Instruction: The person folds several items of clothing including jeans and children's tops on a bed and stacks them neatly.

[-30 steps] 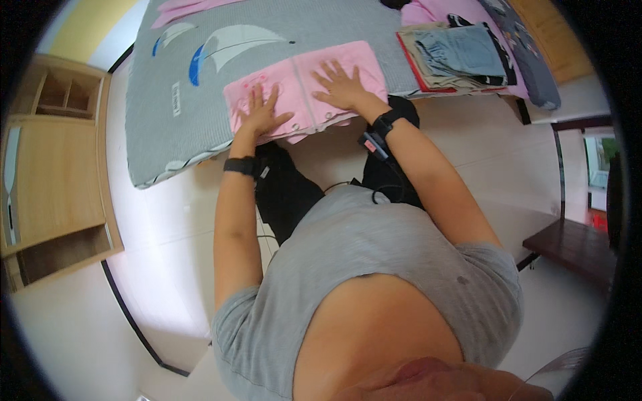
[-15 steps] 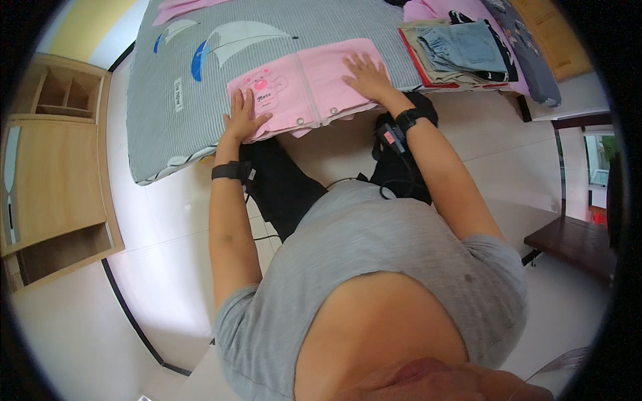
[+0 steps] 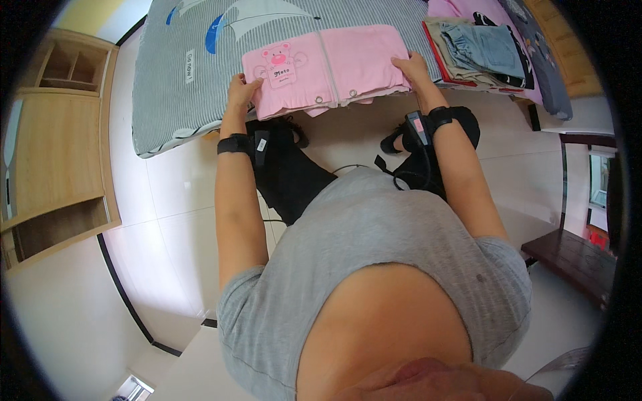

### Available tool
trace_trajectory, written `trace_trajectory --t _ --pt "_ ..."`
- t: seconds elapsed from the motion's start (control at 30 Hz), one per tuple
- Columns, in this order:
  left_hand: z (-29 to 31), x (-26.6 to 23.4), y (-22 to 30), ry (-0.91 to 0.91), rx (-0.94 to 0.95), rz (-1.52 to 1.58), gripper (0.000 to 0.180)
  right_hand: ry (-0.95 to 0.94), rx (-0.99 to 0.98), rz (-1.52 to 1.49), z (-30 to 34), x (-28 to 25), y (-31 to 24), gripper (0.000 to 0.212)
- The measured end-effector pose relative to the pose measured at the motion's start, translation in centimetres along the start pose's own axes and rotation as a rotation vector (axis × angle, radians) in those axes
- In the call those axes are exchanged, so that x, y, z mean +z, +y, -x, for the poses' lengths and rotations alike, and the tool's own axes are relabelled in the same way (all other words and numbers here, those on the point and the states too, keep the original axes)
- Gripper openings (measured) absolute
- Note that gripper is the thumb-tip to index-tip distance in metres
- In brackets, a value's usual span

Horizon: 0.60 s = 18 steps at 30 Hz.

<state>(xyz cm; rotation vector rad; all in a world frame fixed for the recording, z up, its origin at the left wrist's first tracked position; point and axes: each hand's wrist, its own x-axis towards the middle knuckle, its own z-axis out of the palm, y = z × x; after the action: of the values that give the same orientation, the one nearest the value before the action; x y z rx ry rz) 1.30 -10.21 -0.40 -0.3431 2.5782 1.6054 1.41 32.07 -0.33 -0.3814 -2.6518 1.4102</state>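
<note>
Pink garment (image 3: 326, 69), folded into a neat rectangle, lies at the near edge of the bed (image 3: 180, 100), and both hands are on it. Left hand (image 3: 241, 90) clasps the left end, fingers curled over the fabric and thumb on top. Right hand (image 3: 413, 69) takes the right end the same way, fingers wrapped round the edge. A grip at each end like this looks meant to keep the folded layers together and the rectangle flat instead of letting it sag in the middle.

On the garment's left half sits a small bear motif (image 3: 279, 59) in darker pink with a little lettering beneath it; I won't read that out. A seam with metal snaps (image 3: 319, 100) runs down the centre, and the snaps shine at the lower edge.

The bed cover is grey with thin stripes, with a blue and white sail-like print (image 3: 227, 20) near the top and a small white label patch (image 3: 190, 65) toward the left side.

To the right of the garment, just beside it, a stack of folded clothes (image 3: 478, 53) waits: blue denim on top, beige beneath, a red edge showing. It looks like a pile of finished folds, kept within easy reach.

Both wrists wear black bands with small devices. Off to the left stands a wooden cabinet (image 3: 53, 140) with open cubbies.
</note>
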Motion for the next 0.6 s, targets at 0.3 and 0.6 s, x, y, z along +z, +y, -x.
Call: trace_trajectory --t 0.3,0.6 --pt "0.3 0.3 0.4 -0.032 -0.053 0.104 0.031 -0.364 0.408 -0.680 0.3 -1.2 -0.1 0.043" --pt "4.3 0.8 5.3 -0.118 -0.235 0.191 0.034 -0.246 0.401 -0.540 1.3 -1.7 -0.9 0.050"
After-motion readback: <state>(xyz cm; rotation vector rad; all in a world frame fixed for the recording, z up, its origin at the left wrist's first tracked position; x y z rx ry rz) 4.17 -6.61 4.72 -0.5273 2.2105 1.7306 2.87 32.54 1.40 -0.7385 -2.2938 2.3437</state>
